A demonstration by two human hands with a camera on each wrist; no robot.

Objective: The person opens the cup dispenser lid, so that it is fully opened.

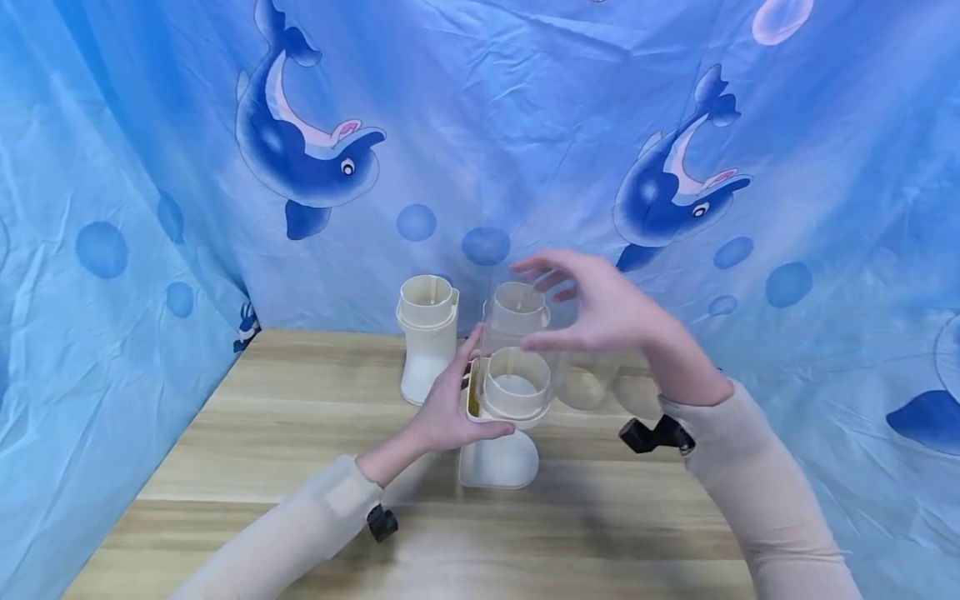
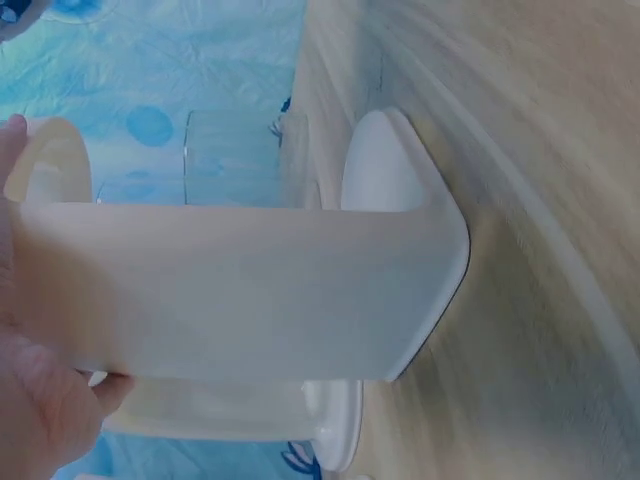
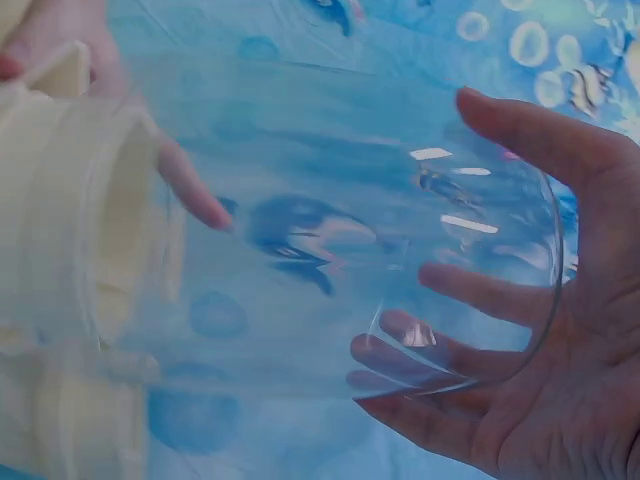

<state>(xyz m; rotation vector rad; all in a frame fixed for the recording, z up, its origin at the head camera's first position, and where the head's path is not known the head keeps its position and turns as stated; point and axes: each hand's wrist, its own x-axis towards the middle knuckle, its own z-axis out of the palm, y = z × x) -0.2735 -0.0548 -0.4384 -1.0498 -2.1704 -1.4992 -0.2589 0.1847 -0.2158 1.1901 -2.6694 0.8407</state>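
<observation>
A cream dispenser-like stand [image 1: 498, 462] with a round collar on top stands upright on the table. My left hand [image 1: 455, 406] grips it just below the collar, thumb at the front and fingers round the left side. In the left wrist view the stand's flat back [image 2: 240, 290] fills the middle. Above the collar, my right hand [image 1: 600, 304] holds a clear cylindrical jar [image 3: 300, 130], fingers and thumb spread round its rounded closed end. The jar's other end overlaps the cream collar [image 3: 120, 230] in the right wrist view.
Two more cream stands are behind: one at the left [image 1: 427, 358], another [image 1: 517, 302] partly hidden beyond the jar. Clear containers [image 1: 583, 390] rest on the wooden table [image 1: 300, 400] to the right. A blue dolphin-print curtain [image 1: 480, 125] hangs behind and at both sides.
</observation>
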